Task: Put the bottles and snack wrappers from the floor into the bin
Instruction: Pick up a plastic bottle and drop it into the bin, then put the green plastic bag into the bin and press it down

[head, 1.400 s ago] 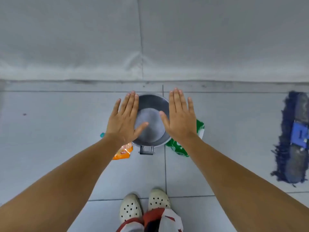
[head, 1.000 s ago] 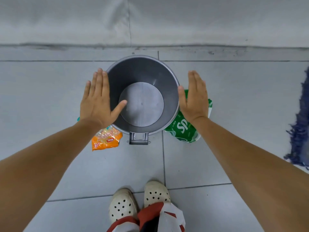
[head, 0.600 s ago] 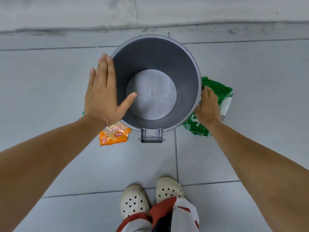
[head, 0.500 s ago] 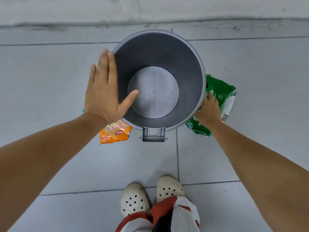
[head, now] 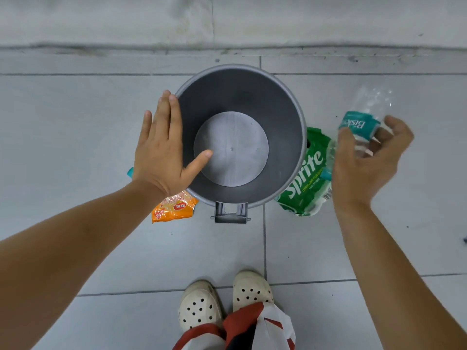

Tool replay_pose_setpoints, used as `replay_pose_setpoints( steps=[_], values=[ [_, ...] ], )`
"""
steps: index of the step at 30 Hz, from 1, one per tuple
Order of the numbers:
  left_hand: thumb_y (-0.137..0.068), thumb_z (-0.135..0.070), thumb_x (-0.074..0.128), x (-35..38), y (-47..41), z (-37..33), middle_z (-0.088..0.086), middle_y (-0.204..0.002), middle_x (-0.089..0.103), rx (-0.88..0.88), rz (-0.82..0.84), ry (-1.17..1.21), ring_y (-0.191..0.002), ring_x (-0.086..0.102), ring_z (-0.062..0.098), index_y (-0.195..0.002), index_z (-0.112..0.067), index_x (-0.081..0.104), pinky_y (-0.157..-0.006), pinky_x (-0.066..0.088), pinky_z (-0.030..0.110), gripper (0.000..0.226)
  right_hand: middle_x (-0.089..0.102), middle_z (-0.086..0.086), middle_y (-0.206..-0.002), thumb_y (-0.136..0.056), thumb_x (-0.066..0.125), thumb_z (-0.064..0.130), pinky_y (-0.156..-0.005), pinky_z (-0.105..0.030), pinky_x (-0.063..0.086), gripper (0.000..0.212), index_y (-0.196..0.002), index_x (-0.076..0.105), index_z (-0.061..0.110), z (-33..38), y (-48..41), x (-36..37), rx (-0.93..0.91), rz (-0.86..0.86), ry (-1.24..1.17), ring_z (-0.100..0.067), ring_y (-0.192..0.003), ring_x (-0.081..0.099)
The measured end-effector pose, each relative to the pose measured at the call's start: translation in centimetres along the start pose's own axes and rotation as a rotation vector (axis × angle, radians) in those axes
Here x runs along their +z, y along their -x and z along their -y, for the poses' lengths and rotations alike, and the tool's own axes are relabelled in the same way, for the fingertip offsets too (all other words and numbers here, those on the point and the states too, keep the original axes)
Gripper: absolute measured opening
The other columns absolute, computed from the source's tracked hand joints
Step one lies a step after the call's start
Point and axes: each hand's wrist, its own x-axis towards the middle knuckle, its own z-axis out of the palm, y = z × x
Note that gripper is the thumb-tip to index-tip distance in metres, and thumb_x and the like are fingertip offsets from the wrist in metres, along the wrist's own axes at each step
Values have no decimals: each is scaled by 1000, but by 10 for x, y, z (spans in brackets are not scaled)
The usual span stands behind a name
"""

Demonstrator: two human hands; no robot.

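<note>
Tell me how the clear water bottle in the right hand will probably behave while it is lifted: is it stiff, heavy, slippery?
The clear bottle looks empty, so it is probably very light. Its thin see-through wall may dent under the right hand. The grip looks loose, fingers half open, so the smooth plastic might slip before it reaches the bin.

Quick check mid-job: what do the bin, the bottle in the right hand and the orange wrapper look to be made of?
Bin: likely metal or grey plastic, matt; even dull grey wall, thin pale rim.
Bottle: thin clear plastic with a teal label; the floor shows through it, and the right hand wraps it.
Orange wrapper: glossy plastic film; crinkled, with bright highlights.
</note>
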Motion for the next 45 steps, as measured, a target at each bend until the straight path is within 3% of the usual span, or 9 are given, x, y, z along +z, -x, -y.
replay_pose_setpoints(
  steps=[7,10,17,23,26,31,36,41,45],
  values=[
    [-87,-73,19,-1,0,-1,16,-163,3,-5,6,-1,-150,5,29,-154,-4,1,-123,4,42,98,58,-10,-120,-84,71,23,-89,-23,50,61,-132,40,4,31,49,43,-192,401,34,-15,-106,59],
    [-87,-73,19,-2,0,-2,16,-163,4,-7,6,8,-150,5,30,-154,-4,2,-123,5,42,98,51,-16,-131,-89,66,28,-99,-26,43,59,-133,41,-3,15,46,44,-206,307,85,-22,-118,52],
    [-84,-78,13,-1,0,-3,15,-163,6,-19,-23,44,-150,8,32,-154,-7,3,-123,7,43,101,56,-17,-116,-98,46,21,-85,-40,49,36,-122,50,-4,-91,23,16,-206,162,371,-32,-103,54],
    [-86,-74,21,-3,2,-5,19,-162,10,1,-49,131,-147,17,37,-154,-3,5,-118,25,54,99,34,-14,-149,-86,53,57,-111,-52,32,70,-142,35,16,-157,50,2,-125,863,1023,-33,-137,32],
    [-86,-74,21,-3,2,-5,20,-161,11,4,-48,137,-146,20,36,-153,-3,6,-114,31,56,100,28,-13,-154,-88,62,42,-116,-47,25,75,-147,26,13,-167,61,6,-192,1023,1170,-31,-141,27],
    [-84,-78,16,-4,1,-5,19,-162,11,1,-52,151,-147,19,38,-153,-4,6,-115,30,56,102,48,-12,-142,-91,53,-2,-102,-39,43,54,-142,37,6,-156,63,7,-207,869,1054,-28,-124,52],
    [-83,-79,14,-6,2,-7,20,-161,12,-3,-41,157,-146,19,39,-153,-5,6,-115,28,56,103,67,-18,-97,-96,47,4,-63,-34,43,17,-110,56,0,-112,54,-19,-104,559,895,-37,-82,63],
    [-82,-80,14,-9,2,-9,22,-160,14,-12,-16,160,-144,22,42,-153,-3,6,-114,29,59,104,48,0,-65,-90,59,4,-63,-28,35,10,-81,56,4,-44,40,-48,-337,262,614,-18,-59,43],
    [-80,-82,14,-9,2,-8,19,-161,14,-9,-12,168,-146,19,38,-153,-3,8,-117,23,56,108,48,4,-69,-88,61,-2,-76,-36,46,16,-76,55,7,24,37,-49,-695,355,372,-9,-67,39]
  ],
)
